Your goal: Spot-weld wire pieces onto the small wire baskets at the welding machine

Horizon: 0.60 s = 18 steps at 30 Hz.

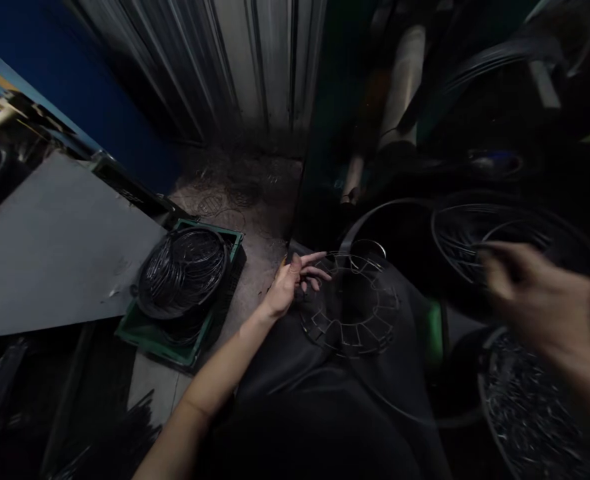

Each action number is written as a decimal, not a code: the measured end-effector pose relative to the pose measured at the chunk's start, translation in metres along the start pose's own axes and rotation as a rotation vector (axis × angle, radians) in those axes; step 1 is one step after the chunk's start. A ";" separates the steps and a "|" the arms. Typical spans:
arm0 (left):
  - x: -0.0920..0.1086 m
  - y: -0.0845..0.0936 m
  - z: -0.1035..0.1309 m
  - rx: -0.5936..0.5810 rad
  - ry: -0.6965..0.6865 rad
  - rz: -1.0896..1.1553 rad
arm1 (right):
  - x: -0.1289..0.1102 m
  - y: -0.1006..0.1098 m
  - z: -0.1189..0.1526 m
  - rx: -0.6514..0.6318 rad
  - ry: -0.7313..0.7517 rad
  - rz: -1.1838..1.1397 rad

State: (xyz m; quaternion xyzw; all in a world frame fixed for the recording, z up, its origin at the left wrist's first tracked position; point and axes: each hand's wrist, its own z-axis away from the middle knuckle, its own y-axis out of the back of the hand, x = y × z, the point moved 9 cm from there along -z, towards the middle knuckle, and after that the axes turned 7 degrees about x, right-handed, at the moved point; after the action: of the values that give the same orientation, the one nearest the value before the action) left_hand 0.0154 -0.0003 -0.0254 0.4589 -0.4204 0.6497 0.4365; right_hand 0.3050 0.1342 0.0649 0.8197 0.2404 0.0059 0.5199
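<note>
A round wire frame (pixel 347 325), made of thin rings joined by short bent wires, lies on the dark cloth over my lap. My left hand (pixel 295 280) is at its upper left edge, fingers stretched and apart; the fingertips reach the wire and may touch it. To the right, my right hand (pixel 539 287) is blurred by motion, its fingers curled together over the near edge of a round container (pixel 437 243) with wire pieces inside. Whatever those fingers hold, if anything, cannot be made out.
A tub of small metal pieces (pixel 535 407) stands at lower right. On the left, a green crate (pixel 132 330) bears a round tray of black wire rings (pixel 185 273) beside a grey panel (pixel 59 247). Dark machinery with a pale pipe (pixel 405 80) rises at upper right.
</note>
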 end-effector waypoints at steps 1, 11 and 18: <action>-0.004 -0.002 0.000 -0.030 0.058 0.045 | -0.007 -0.010 0.011 -0.026 -0.019 -0.043; -0.059 0.035 -0.032 0.179 -0.155 -0.778 | -0.019 -0.115 0.061 -0.328 -0.079 -0.248; -0.069 0.033 -0.035 0.145 -0.136 -0.887 | -0.013 -0.130 0.063 -0.367 -0.070 -0.258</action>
State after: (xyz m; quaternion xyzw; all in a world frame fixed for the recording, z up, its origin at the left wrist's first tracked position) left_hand -0.0104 0.0114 -0.1042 0.6656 -0.1643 0.3963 0.6106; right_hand 0.2599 0.1199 -0.0721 0.6734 0.3200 -0.0456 0.6649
